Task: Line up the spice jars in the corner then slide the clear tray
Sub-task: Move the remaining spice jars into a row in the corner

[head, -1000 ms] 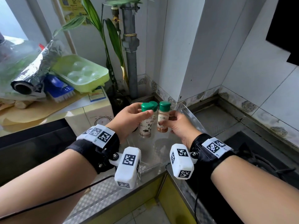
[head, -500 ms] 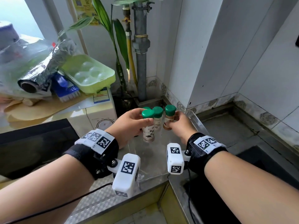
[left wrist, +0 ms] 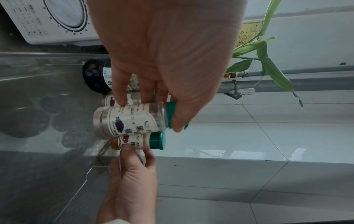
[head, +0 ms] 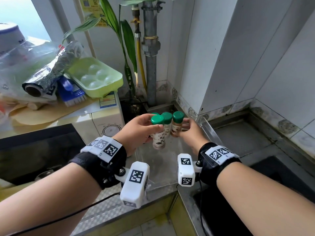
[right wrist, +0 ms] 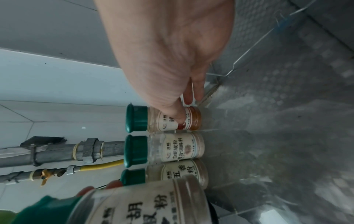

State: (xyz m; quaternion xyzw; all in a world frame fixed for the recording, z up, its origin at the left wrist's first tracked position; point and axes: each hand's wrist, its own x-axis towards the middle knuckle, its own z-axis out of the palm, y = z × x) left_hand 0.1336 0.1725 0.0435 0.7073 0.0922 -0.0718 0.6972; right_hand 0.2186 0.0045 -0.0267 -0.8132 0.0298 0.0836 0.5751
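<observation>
Several green-capped spice jars stand close together at the far end of the clear tray (head: pixel 207 127), near the tiled corner. My left hand (head: pixel 150 128) grips the nearest one, the black pepper jar (head: pixel 158 136) (left wrist: pixel 130 119), thumb on its cap; whether its base touches the tray I cannot tell. My right hand (head: pixel 183 126) pinches the rightmost jar, the orange spice jar (head: pixel 176 125) (right wrist: pixel 193 119), low on its body. Between them stand the white pepper jar (right wrist: pixel 172 148) and the five-spice jar (right wrist: pixel 178 171), each partly hidden in the head view.
A dark-lidded jar (left wrist: pixel 96 75) sits behind the row. A white appliance (head: pixel 105 124) stands to the left, with a green egg tray (head: pixel 95 79), brush and foil roll on top. A metal pipe (head: pixel 150 65) and plant fill the corner. A dark sunken basin (head: pixel 255 193) lies right.
Both hands keep their grips and have carried the jars a little farther back toward the corner. The head view has tilted up.
</observation>
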